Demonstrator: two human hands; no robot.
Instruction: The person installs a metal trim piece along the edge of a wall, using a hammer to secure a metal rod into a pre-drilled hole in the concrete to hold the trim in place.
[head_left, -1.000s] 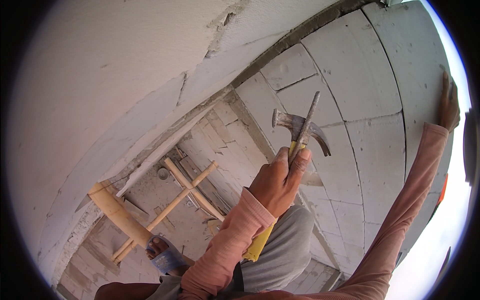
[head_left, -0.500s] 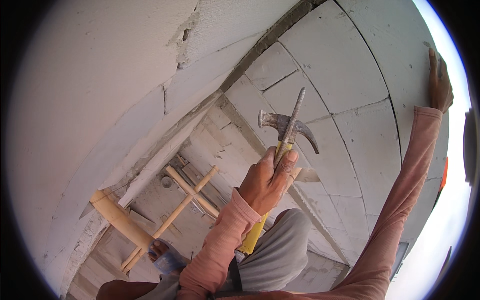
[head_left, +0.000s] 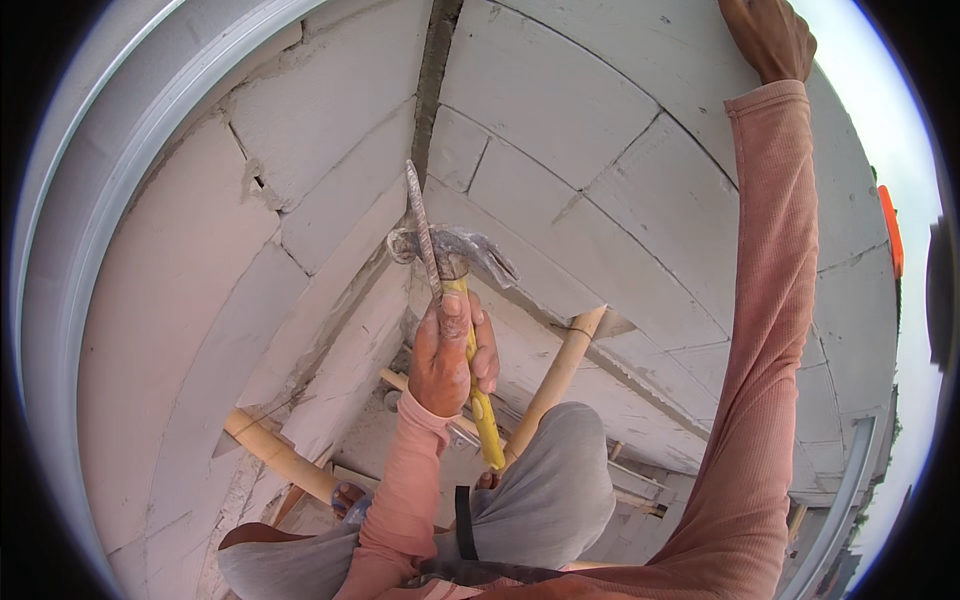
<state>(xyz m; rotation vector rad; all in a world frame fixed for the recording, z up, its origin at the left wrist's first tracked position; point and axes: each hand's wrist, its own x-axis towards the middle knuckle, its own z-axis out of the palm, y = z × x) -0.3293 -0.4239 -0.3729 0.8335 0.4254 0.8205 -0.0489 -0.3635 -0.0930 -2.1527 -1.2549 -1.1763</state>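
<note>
My left hand is closed around a claw hammer with a yellow handle and a worn, grey-splashed head. The same hand pinches a ribbed steel rod, which stands up across the hammer head and ends above it. Up at the top right, my right hand grips the top edge of the light grey block wall; its fingertips run out of the picture. Both arms wear pink ribbed sleeves.
A mortar joint fills the corner where two block walls meet. Wooden poles come through the walls below. My bent knee sits low in the middle. A metal channel curves along the left, and something orange shows beyond the wall.
The view has turned, and the metal channel now shows at left. My left hand, with hammer and rod, has shifted left and turned more upright. My right hand appears higher, still on the wall edge.
</note>
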